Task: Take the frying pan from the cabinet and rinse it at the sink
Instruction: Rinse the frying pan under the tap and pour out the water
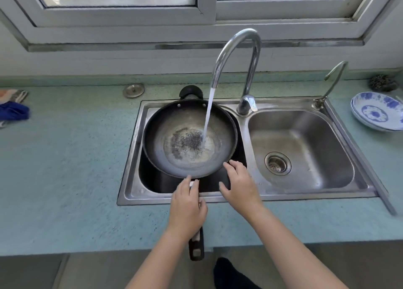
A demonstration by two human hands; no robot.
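Observation:
A dark frying pan (174,125) with a worn, speckled middle lies over the left basin of the steel double sink (242,198). Water runs from the tall curved tap (236,49) into the pan, right of its centre. My left hand (187,208) grips the pan's long black handle (196,248), which reaches back over the counter's front edge. My right hand (238,185) rests with spread fingers on the pan's near right rim. A small black helper handle sticks out at the pan's far side.
The right basin (305,149) has a drain strainer. A small second tap (333,79) stands behind it. Blue-and-white bowls (376,111) and a steel scourer (382,82) sit at the right. A blue cloth (13,112) lies at the far left on the green counter.

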